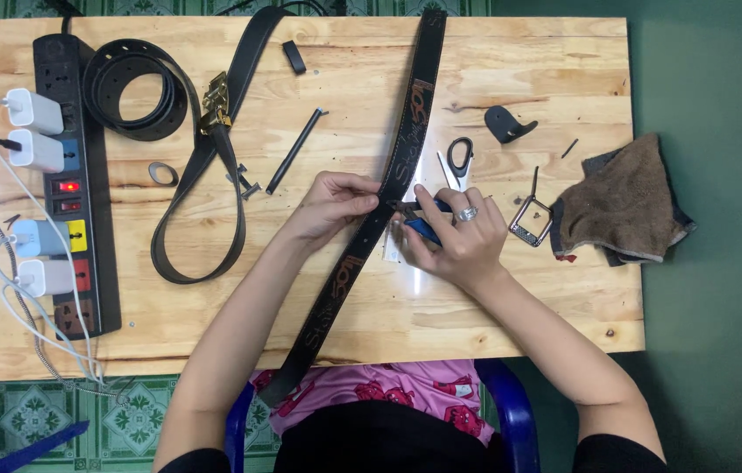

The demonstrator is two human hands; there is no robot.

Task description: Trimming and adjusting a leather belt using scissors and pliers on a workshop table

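Observation:
A long black belt [412, 114] with orange lettering runs diagonally down the wooden table [520, 298] from the far edge to my lap. My left hand [333, 203] pinches the belt's left edge near its middle. My right hand [458, 236], with a ring on one finger, grips blue-handled pliers [423, 229] whose jaws touch the belt just right of my left fingers.
A black power strip [95, 219] with white chargers lies at the left. A coiled belt [130, 88] and a looped belt with a gold buckle [216, 103] lie beyond it. Scissors [458, 156], a silver buckle [530, 221], a black hook [506, 124], a thin rod [295, 151] and a brown rag [625, 201] lie around my hands.

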